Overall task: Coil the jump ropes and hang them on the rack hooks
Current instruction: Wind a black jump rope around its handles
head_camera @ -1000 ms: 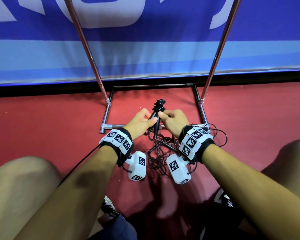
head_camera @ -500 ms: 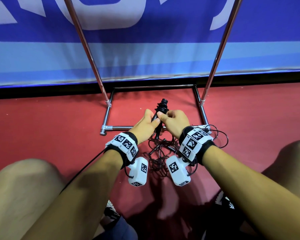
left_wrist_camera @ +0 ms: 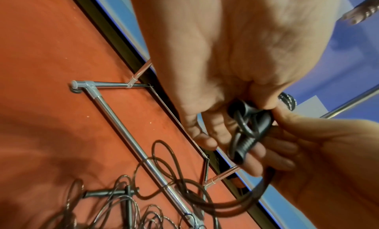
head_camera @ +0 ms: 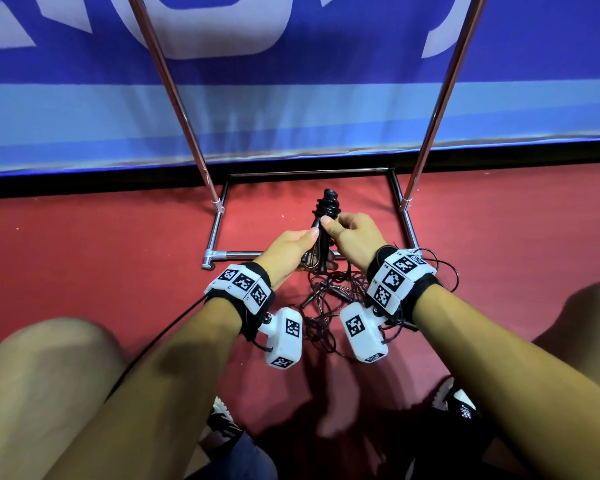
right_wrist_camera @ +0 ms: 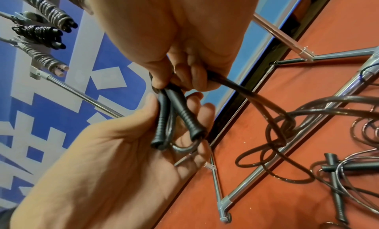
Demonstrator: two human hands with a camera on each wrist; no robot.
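Observation:
Two black jump rope handles point(head_camera: 321, 237) stand upright and side by side, in front of the rack's base. My left hand point(head_camera: 291, 251) grips their lower half, thumb on top. Black cord point(head_camera: 328, 204) is wound round their upper end. My right hand point(head_camera: 350, 233) pinches the cord against the handles; in the right wrist view the cord point(right_wrist_camera: 246, 94) runs from my right hand point(right_wrist_camera: 184, 51) down to loops on the floor. The left wrist view shows my left hand point(left_wrist_camera: 225, 67) on the handles point(left_wrist_camera: 248, 135). Several coiled ropes point(right_wrist_camera: 41, 33) hang on the rack's hooks.
The chrome rack's base frame point(head_camera: 243, 253) lies on the red floor, with two uprights point(head_camera: 174, 98) rising before a blue banner. A tangle of other loose ropes point(head_camera: 326, 306) with handles point(right_wrist_camera: 336, 180) lies under my wrists. My knees flank the spot.
Both hands and the handles have drifted slightly right and up. My right thumb has shifted higher on the handles, beside the wound cord.

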